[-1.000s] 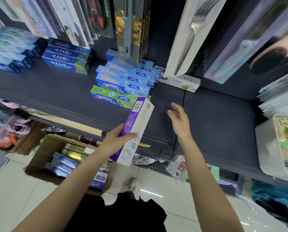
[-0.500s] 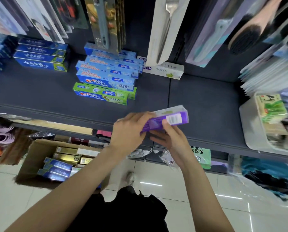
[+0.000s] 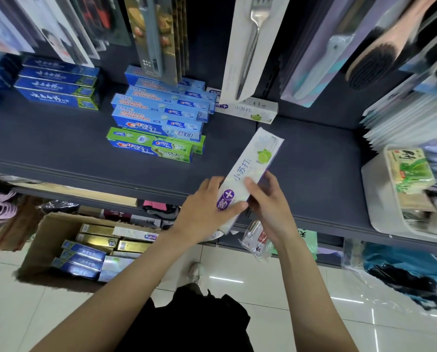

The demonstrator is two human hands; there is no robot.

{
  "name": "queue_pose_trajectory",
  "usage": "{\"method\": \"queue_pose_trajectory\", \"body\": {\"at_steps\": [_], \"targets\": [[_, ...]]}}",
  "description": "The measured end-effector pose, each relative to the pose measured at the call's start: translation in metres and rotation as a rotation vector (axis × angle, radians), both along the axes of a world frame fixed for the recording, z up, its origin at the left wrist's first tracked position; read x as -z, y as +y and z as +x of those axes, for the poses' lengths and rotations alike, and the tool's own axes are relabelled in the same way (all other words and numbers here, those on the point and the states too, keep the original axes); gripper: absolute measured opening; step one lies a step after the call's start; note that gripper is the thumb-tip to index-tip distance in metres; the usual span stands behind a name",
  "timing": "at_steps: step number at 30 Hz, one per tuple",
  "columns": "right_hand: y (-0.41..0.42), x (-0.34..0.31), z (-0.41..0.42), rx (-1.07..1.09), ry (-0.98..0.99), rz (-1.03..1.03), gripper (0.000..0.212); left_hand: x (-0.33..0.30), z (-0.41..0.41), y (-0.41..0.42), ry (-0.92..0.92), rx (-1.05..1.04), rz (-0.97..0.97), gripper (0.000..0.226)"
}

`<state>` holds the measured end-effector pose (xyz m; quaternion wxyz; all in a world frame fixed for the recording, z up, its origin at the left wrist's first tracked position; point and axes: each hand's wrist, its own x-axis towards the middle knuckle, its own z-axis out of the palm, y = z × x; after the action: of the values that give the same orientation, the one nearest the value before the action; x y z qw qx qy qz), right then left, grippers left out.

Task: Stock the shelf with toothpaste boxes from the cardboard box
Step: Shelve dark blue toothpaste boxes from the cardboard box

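I hold a white and purple toothpaste box [image 3: 250,171] with a lime picture above the front of the dark shelf [image 3: 60,153], its far end pointing up and right. My left hand [image 3: 207,212] grips its near end from the left. My right hand [image 3: 265,199] grips its right side, thumb on the printed face. A matching white box [image 3: 253,111] lies at the shelf's back. Blue and green toothpaste boxes [image 3: 156,128] are stacked to the left of it. The open cardboard box [image 3: 44,235] stands on the floor at lower left with gold, blue and white boxes inside.
Dark blue toothpaste boxes [image 3: 57,85] sit at the shelf's left. A white bin [image 3: 379,199] of packets stands at the right edge. Carded cutlery, including a fork [image 3: 253,34], and brushes hang above. Packaged goods hang below the shelf lip.
The box has turned from lying sideways with its barcode side up to showing its printed face, far end raised toward the shelf's back right. Both hands kept hold of it.
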<state>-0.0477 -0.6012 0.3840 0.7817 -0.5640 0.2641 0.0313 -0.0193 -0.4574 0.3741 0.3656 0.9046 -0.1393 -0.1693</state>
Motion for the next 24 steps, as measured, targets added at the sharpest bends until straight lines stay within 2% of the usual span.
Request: {"method": "queue_pose_trajectory", "body": {"at_steps": [1, 4, 6, 8, 9, 10, 12, 13, 14, 16, 18, 20, 22, 24], "targets": [[-0.003, 0.001, 0.003, -0.035, 0.017, -0.067, 0.035, 0.003, 0.002, -0.001, 0.011, 0.018, -0.012, 0.064], [-0.022, 0.004, 0.014, -0.075, 0.082, -0.226, 0.040, 0.005, 0.012, 0.003, 0.148, 0.028, -0.213, 0.062], [-0.039, 0.005, 0.020, -0.076, 0.112, -0.362, 0.054, 0.004, 0.021, 0.012, 0.110, 0.053, -0.223, 0.063], [-0.054, 0.004, 0.023, -0.036, 0.064, -0.483, 0.082, 0.003, 0.032, 0.020, -0.093, 0.100, -0.105, 0.060], [-0.059, 0.004, 0.023, -0.056, 0.007, -0.623, 0.093, 0.001, 0.037, 0.023, -0.227, 0.128, -0.048, 0.056], [-0.064, 0.005, 0.023, -0.129, -0.054, -0.847, 0.095, 0.002, 0.042, 0.024, -0.358, 0.171, -0.006, 0.050], [-0.073, 0.010, 0.023, -0.343, -0.184, -1.368, 0.082, 0.006, 0.052, 0.025, -0.586, 0.303, 0.061, 0.044], [-0.074, 0.011, 0.025, -0.468, -0.262, -1.523, 0.074, 0.010, 0.057, 0.024, -0.666, 0.363, 0.084, 0.043], [-0.075, 0.014, 0.027, -0.584, -0.333, -1.569, 0.069, 0.012, 0.063, 0.021, -0.729, 0.406, 0.087, 0.044], [-0.072, 0.012, 0.034, -0.716, -0.403, -1.530, 0.060, 0.015, 0.070, 0.012, -0.809, 0.434, 0.047, 0.049], [-0.074, 0.009, 0.046, -0.637, -0.417, -1.539, 0.050, 0.017, 0.075, 0.003, -0.792, 0.358, 0.010, 0.054], [-0.082, 0.012, 0.064, -0.513, -0.358, -1.670, 0.047, 0.019, 0.080, 0.002, -0.659, 0.139, 0.058, 0.065], [-0.091, 0.020, 0.089, -0.462, -0.204, -1.774, 0.047, 0.021, 0.087, 0.011, -0.483, -0.091, 0.198, 0.072], [-0.092, 0.028, 0.120, -0.433, -0.074, -1.789, 0.046, 0.026, 0.093, 0.025, -0.347, -0.162, 0.357, 0.073]]}}
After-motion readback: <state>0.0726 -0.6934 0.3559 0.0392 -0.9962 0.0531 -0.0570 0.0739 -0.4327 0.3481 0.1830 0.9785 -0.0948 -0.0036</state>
